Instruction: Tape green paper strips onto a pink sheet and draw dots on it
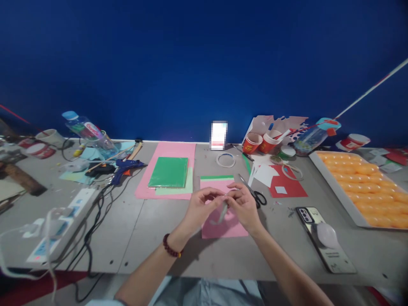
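Note:
My left hand (202, 207) and my right hand (244, 208) meet over the middle of the table, fingertips pinched together. Between them hangs a pale, thin curled strip (224, 212); its material is too blurred to tell. Under the hands lies a pink paper sheet (225, 230), with a green paper edge (212, 178) showing behind it. Black-handled scissors (259, 198) rest just right of my right hand, partly hidden by it. To the left, a green paper pack (168, 172) sits on a larger pink sheet (146, 182).
A blue glue gun (123, 170), cables and a power strip (68, 219) occupy the left side. Behind are a white wire coil (225, 160) and red paper cups (253, 143). At right lie red paper (296, 187), a phone (338, 259) and a tray of orange balls (363, 180).

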A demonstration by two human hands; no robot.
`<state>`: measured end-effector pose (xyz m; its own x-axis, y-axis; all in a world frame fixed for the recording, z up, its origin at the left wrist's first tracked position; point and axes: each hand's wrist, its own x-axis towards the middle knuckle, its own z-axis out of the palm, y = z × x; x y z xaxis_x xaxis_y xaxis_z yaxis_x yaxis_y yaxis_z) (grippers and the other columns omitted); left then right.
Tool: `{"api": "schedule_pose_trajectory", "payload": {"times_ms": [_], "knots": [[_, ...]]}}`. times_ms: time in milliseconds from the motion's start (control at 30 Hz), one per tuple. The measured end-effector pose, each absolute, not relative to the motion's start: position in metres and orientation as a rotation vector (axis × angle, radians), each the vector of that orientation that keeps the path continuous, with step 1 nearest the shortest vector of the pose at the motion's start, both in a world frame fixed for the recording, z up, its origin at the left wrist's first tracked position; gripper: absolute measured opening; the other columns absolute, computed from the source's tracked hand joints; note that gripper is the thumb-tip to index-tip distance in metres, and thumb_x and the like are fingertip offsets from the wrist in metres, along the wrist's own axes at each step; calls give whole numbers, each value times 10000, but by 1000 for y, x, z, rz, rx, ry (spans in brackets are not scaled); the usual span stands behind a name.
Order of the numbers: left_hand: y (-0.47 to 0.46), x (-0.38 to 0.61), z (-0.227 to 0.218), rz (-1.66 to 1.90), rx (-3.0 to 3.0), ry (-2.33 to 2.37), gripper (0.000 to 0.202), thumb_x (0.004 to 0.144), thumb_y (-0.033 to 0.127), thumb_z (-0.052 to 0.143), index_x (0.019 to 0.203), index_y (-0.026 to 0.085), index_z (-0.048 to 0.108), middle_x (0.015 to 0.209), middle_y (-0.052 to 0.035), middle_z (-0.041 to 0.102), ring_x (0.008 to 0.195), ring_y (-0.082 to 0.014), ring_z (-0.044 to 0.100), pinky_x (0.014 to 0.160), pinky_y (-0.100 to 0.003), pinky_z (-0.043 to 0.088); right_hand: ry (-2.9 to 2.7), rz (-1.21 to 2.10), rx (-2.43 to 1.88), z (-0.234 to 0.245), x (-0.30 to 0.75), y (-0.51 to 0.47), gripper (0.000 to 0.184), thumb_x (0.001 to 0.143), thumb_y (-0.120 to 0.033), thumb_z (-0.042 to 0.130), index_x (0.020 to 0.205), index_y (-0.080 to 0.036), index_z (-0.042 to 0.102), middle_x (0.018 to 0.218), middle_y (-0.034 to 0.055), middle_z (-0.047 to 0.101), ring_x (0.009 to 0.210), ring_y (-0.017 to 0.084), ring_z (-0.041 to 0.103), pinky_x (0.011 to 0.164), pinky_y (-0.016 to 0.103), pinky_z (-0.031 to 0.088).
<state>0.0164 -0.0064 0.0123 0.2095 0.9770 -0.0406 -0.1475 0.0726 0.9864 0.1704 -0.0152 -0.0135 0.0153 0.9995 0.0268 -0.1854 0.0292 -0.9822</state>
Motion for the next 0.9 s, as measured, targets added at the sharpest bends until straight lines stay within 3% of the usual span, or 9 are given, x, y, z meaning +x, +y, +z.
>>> {"api": "schedule_pose_trajectory", "payload": {"times_ms": [133,433,767,900], "knots": [[-6,15,9,1061,997,933,299,655,383,797,847,164,729,754,-44,684,688,-137,603,668,-256,485,-1090,1186,-1052,-19,170,-17,339,734,-401,744,914,-234,511,594,-57,580,494,103,535,452,201,414],[-3,13,1,1051,1081,904,257,683,392,761,741,152,689,705,-38,651,647,-134,566,608,-248,445,-1233,1164,-1018,-27,169,-18,272,817,-401,667,934,-234,487,678,-33,595,559,111,564,505,214,437],[0,12,-4,1134,1274,1004,76,716,221,643,666,164,634,658,-7,587,641,-123,526,628,-239,411,-1347,1019,-1078,-21,167,-18,129,833,-300,630,889,-216,550,799,7,604,705,125,610,631,231,498],[-1,12,-7,1126,1347,1044,63,702,190,616,646,165,627,652,-11,591,640,-128,536,616,-238,411,-1329,995,-1084,-22,167,-17,114,843,-299,615,887,-213,555,804,9,599,639,113,591,589,227,503]]}}
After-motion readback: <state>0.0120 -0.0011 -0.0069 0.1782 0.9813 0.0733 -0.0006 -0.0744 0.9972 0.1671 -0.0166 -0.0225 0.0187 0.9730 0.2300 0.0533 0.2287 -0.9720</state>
